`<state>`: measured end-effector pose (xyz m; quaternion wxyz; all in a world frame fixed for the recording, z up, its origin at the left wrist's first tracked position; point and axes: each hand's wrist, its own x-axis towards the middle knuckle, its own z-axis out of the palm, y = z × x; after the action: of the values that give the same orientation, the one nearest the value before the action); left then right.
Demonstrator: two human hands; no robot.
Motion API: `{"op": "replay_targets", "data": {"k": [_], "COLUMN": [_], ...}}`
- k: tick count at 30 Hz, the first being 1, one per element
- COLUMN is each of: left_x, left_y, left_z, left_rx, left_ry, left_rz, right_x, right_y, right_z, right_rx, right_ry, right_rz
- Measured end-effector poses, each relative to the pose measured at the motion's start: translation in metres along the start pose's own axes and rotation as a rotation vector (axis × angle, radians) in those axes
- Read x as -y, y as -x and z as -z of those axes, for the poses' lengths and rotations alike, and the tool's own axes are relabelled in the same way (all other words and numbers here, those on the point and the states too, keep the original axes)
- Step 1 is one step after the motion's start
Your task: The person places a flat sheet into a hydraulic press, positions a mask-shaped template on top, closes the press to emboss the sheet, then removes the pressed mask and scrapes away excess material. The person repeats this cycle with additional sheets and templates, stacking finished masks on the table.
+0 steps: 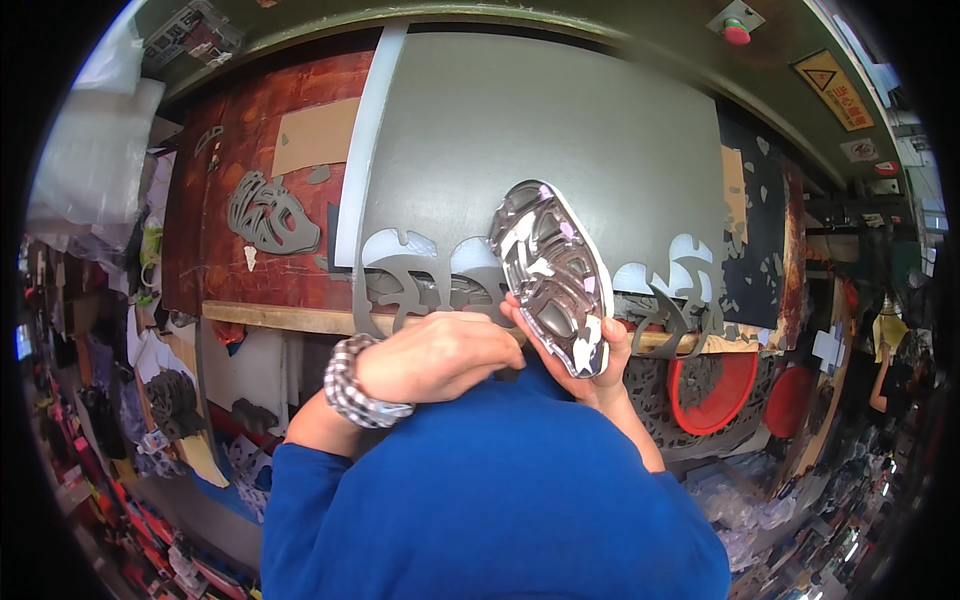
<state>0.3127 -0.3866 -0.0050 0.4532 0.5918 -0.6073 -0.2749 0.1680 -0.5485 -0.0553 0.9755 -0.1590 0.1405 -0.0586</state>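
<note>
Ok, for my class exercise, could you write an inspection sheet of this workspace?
Surface: grey sheet, front edge with cut-outs, over a reddish-brown board.
Job's things: sole-shaped, metal-edged die, raised in front of the sheet.
Clutter: grey cut piece and brown card at left; dark scraps at right.
Left grip: fingers curled; whether it holds anything is unclear.
Right grip: holds the die's near end.
Cables: nothing seen.
Surroundings: red button, yellow warning sign, red basin.
</note>
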Motion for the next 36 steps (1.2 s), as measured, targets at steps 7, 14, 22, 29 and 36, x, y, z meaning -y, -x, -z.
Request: {"op": "replay_targets", "data": {"k": [7, 14, 22, 29, 36], "left_x": [0.011, 0.011, 0.039, 0.133, 0.135], "left_y": [-0.04, -0.033, 0.052, 0.058, 0.056], "left_z": [-0.047, -0.049, 0.016, 0.018, 0.018], "left_rx": [-0.403, -0.526, -0.174, -0.819, -0.843], "left_ry": [-0.052, -0.058, -0.024, -0.807, -0.779], "left_rz": [0.105, 0.135, 0.454, 0.613, 0.651], "right_x": [0.003, -0.003, 0.009, 0.015, -0.048], "right_y": [0.003, -0.011, -0.035, -0.096, -0.188], "right_z": [0.021, 0.013, -0.007, -0.029, -0.03], "right_rx": [0.069, -0.06, 0.008, 0.043, -0.083], "right_ry": [-0.016, 0.126, 0.15, 0.887, 1.854], "right_rz": [0.037, 0.014, 0.081, 0.213, 0.445]}}
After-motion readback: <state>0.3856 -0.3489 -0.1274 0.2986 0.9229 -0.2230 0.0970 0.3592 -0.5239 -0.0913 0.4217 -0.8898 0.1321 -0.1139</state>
